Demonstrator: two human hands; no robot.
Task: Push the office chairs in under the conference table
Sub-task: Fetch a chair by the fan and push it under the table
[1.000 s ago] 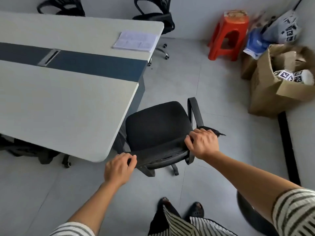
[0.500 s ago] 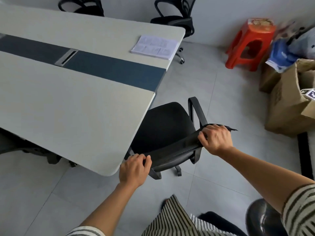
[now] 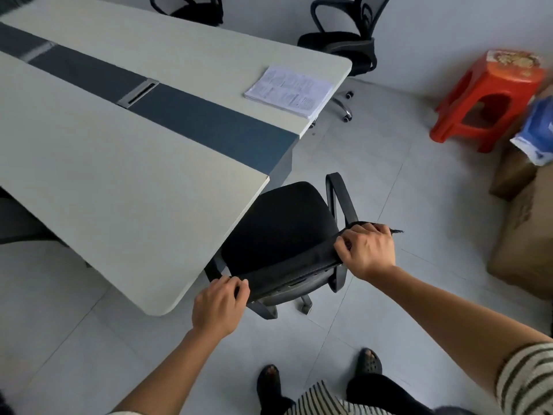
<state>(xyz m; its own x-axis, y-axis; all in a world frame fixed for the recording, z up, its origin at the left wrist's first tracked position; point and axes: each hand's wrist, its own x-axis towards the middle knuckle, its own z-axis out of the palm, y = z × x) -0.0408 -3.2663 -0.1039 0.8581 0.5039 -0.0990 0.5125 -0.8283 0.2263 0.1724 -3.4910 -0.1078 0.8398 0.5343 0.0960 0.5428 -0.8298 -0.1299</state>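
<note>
A black office chair (image 3: 278,226) stands at the short end of the long pale conference table (image 3: 125,187), its seat's left side under the tabletop edge. My left hand (image 3: 220,305) grips the left end of the chair's backrest top. My right hand (image 3: 366,250) grips the right end of it, beside the right armrest (image 3: 341,199). A second black mesh chair (image 3: 344,46) stands at the table's far corner, pulled out from the table. A third black chair (image 3: 191,9) is at the far side, partly hidden by the tabletop.
A stack of papers (image 3: 288,91) lies near the table's far corner. A red plastic stool (image 3: 490,97), a blue bag (image 3: 538,133) and cardboard boxes (image 3: 526,235) line the right wall. Another dark chair (image 3: 18,223) sits under the table's left side. My feet (image 3: 320,381) stand on grey tiles.
The chair has slid further in under the table end with both hands on its backrest. My view has shifted, so the table fills more of the frame.
</note>
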